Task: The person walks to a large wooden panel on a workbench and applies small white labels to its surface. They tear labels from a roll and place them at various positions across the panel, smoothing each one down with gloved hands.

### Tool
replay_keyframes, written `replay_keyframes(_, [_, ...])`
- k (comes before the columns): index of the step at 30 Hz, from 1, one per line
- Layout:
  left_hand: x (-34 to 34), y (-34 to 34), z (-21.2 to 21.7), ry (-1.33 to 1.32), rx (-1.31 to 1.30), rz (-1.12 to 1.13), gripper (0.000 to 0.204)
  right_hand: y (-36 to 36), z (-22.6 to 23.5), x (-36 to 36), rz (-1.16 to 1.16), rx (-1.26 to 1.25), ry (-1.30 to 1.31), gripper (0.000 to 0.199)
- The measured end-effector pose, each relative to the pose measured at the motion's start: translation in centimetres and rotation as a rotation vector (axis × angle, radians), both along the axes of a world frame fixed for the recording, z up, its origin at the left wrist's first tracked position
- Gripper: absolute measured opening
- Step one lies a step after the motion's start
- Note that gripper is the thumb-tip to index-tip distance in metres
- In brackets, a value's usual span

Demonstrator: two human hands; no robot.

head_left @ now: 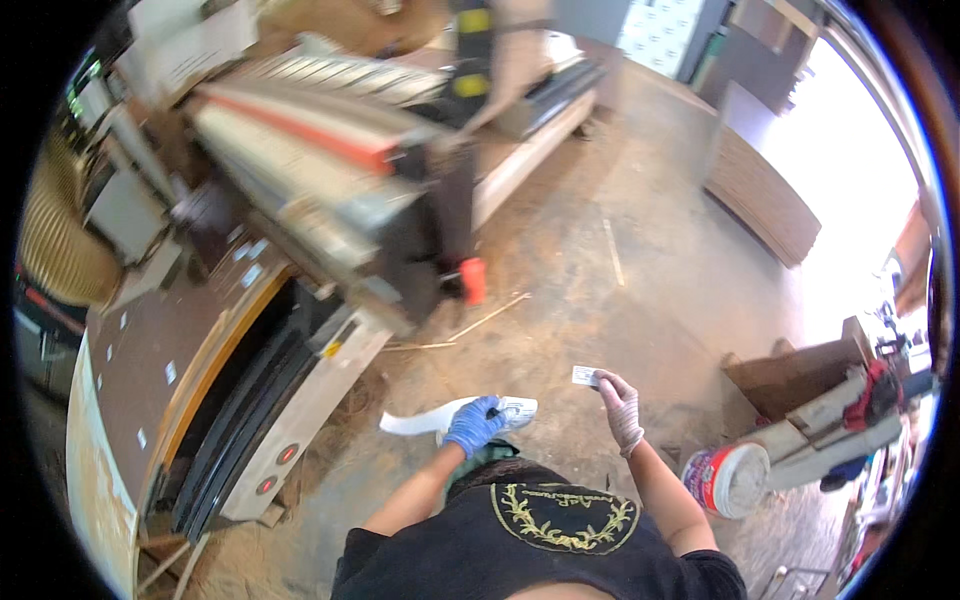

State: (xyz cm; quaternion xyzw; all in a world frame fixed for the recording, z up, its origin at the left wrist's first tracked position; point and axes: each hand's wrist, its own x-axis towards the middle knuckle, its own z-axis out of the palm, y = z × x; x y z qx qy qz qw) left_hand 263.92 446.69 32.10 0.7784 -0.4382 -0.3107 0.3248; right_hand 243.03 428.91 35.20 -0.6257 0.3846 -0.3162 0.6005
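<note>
My left hand (474,426), in a blue glove, is closed on a roll of white labels (518,411) in front of my body. A loose white strip (408,422) trails from it to the left. Off to the right, my right hand (621,410) wears a pale, thin glove. Its thumb and fingers pinch a small white label (584,376) with dark print by one edge. The label is held in the air, apart from the roll.
A long machine (330,170) with an orange stripe fills the upper left. Nearer left lies a brown panel (190,345) bearing several small white labels. Thin wood strips (490,318) litter the floor. A bucket (727,480) stands at right; a brown board (762,190) is farther back.
</note>
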Motion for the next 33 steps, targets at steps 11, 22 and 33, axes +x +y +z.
replay_keyframes(11, [-1.8, -14.5, 0.8, -0.258, -0.457, -0.032, 0.033, -9.9, -5.2, -11.2, -0.443, 0.113, -0.202, 0.021])
replay_keyframes(22, [8.8, -36.9, -2.2, 0.386, -0.599, 0.597, 0.016, -34.1, -3.8, 2.5, -0.202, 0.049, -0.197, 0.024])
replay_keyframes(33, [19.4, -44.7, 1.0, 0.153, -0.671, 0.848, 0.040, -56.0, -4.6, 21.7, 0.006, 0.082, -0.092, 0.023])
